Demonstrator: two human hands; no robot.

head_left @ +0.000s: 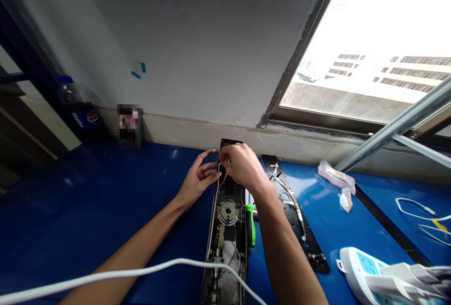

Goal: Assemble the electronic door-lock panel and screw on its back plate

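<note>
Meeting at the long black housing [230,187]: right grip [243,166] and left grip [199,178], one from each side of its far end.
Housing: lengthwise on the blue table [148,192], far end near the wall, near end running out of view.
Right grip: over the far end, fingers bent down, tips close together; whether they hold anything cannot be told.
Left grip: at the housing's left edge, thumb and fingers parted, index finger stretched out; thumb tip at the thin white wire [216,197], contact unclear.
Wire: along the housing's left side, from between the grips toward the person.
Round metal disc [228,211]: inside the housing, nearer the person than both grips.
Green-handled tool [250,227]: just right of the housing.
Perforated black plate [282,193]: farther right, partly behind the right forearm.
</note>
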